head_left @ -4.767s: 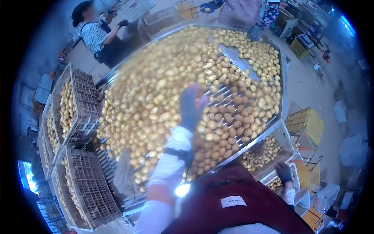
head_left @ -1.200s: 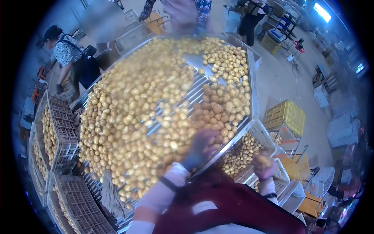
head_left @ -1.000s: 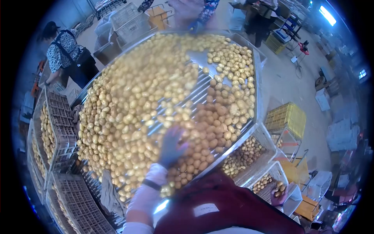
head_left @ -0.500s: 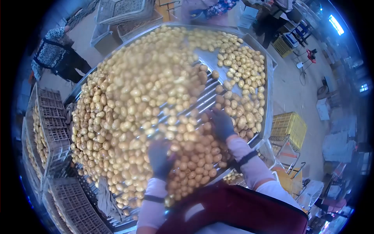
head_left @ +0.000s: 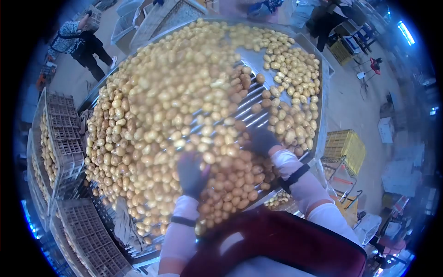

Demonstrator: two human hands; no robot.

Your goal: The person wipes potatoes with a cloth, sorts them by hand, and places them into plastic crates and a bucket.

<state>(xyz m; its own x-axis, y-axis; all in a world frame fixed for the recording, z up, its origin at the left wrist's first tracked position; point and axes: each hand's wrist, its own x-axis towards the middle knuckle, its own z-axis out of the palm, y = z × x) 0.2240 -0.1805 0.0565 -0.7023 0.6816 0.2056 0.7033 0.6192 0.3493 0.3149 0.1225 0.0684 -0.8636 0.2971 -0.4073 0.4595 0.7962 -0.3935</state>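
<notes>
Strong fisheye pic: circle w/ black corners, blue fringe at the rim, straight lines bend near edges. Light is bright and even from above, w/ a blue-white lamp (head_left: 406, 32) glaring at upper right. The potatoes (head_left: 184, 92) in the centre are washed-out and smeared by motion blur. Both hands, left hand (head_left: 191, 173) and right hand (head_left: 260, 138), look soft, not sharp. Shadows are weak; crates (head_left: 60, 134) at left are darker.

Both gloved hands' fingers blurred among potatoes (head_left: 184, 106); grip unreadable.
</notes>
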